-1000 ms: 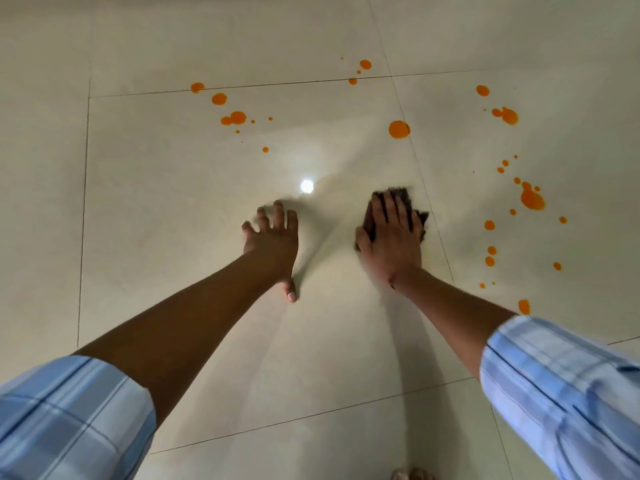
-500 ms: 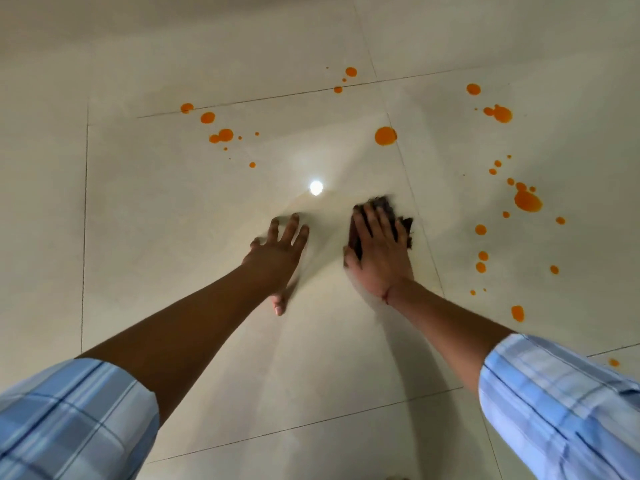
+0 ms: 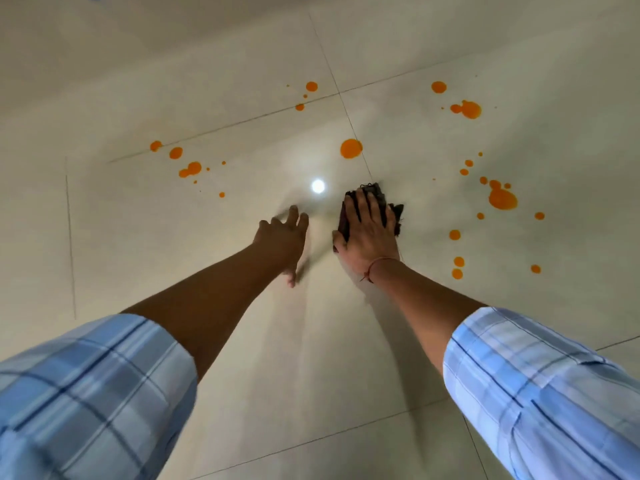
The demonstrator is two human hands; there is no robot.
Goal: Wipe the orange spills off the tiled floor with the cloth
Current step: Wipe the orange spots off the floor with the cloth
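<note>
Now, right hand (image 3: 370,233): flat, pressing cloth (image 3: 377,195) on floor (image 3: 173,254)
Left hand (image 3: 282,242): released, fingers spread
Spills (image 3: 350,148): twelve o'clock of cloth

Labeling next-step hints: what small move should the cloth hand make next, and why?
Probably slide the cloth under the right hand forward to the large orange drop. It is the nearest spill, just ahead by the grout line, and the hand already presses flat.

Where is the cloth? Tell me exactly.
The cloth lies flat on the floor under the right hand, right of center, just below the big orange drop.
</note>
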